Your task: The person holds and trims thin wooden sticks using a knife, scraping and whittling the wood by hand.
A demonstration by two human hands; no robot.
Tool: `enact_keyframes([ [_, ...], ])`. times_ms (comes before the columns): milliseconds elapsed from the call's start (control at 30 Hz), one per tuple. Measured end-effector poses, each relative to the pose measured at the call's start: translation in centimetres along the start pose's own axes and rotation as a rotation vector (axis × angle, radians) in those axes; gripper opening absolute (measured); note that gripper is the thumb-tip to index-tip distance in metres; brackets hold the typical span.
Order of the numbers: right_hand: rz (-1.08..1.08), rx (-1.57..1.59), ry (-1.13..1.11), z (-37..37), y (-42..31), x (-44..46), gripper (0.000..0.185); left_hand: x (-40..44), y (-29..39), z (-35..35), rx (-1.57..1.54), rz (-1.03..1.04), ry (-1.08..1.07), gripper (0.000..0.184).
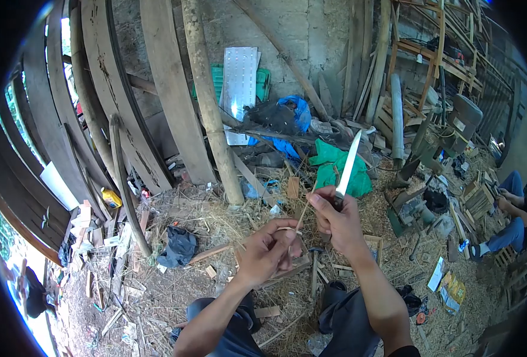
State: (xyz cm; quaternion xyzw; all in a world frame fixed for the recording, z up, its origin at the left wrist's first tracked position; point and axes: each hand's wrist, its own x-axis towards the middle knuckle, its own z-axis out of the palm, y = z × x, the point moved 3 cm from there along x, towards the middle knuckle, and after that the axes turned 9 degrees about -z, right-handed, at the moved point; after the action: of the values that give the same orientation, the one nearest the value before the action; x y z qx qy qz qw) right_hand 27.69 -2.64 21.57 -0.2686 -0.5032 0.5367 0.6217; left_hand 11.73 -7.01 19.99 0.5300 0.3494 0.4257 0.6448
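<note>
My right hand point(340, 225) is closed around the handle of a knife point(349, 165), whose long bright blade points upward and away from me. A thin wooden stick point(303, 215) slants between my two hands, its upper end close to my right fingers. My left hand point(270, 251) pinches the lower part of this stick between thumb and fingers. Whether the right fingers also touch the stick, I cannot tell. Both hands are raised above my knees, over a ground strewn with shavings.
A green plastic bag point(350, 178) lies beyond my right hand. A wooden post point(213, 113) and leaning planks point(168, 77) stand ahead and left. A black bag point(179, 246) rests on the littered ground. At the right edge sits another person point(506, 238), near machinery point(415, 211).
</note>
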Motion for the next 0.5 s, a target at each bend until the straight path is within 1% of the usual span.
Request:
enact_keyframes([
  [33,-0.006,-0.087,-0.013,-0.1,0.1,0.1,0.023,0.4,-0.7,-0.4,0.000,0.001,0.005,0.026],
  [67,-0.014,-0.173,-0.028,-0.1,0.1,0.2,0.023,1.1,-1.6,-1.0,0.088,0.065,0.033,0.024],
  [100,-0.017,-0.170,-0.035,-0.1,0.3,0.3,0.023,1.5,-1.8,-1.3,0.177,0.131,0.062,0.022],
  [133,-0.004,-0.225,-0.020,-0.2,0.6,0.2,0.021,1.8,-2.0,-1.5,0.182,0.134,0.071,0.022],
  [200,0.005,-0.267,-0.023,0.2,1.0,0.1,0.020,2.1,-2.1,-2.4,-0.055,0.075,0.242,0.019],
  [267,-0.008,-0.513,-0.106,0.7,1.1,-0.3,0.021,2.3,-1.7,-3.1,-0.076,0.090,0.313,0.018],
  [300,-0.198,-0.575,-0.202,1.1,1.7,0.1,0.027,2.3,-1.6,-3.6,-0.114,0.124,0.366,0.018],
  [333,-0.199,-0.563,-0.208,0.9,2.4,-0.1,0.027,2.4,-1.7,-4.0,-0.153,0.156,0.416,0.017],
  [400,-0.141,-0.748,-0.288,1.2,2.8,-0.7,0.024,2.4,-2.0,-4.6,-0.179,0.171,0.430,0.015],
  [433,-0.023,-0.817,-0.273,1.5,2.2,-0.8,0.020,2.4,-2.0,-4.6,-0.183,0.189,0.422,0.011],
  [467,-0.024,-0.812,-0.272,1.4,2.1,-0.7,0.020,2.3,-1.9,-4.7,-0.189,0.206,0.414,0.007],
  [500,0.005,-0.855,-0.283,0.9,2.0,-0.5,0.019,2.2,-1.4,-4.7,-0.186,0.206,0.414,0.007],
])
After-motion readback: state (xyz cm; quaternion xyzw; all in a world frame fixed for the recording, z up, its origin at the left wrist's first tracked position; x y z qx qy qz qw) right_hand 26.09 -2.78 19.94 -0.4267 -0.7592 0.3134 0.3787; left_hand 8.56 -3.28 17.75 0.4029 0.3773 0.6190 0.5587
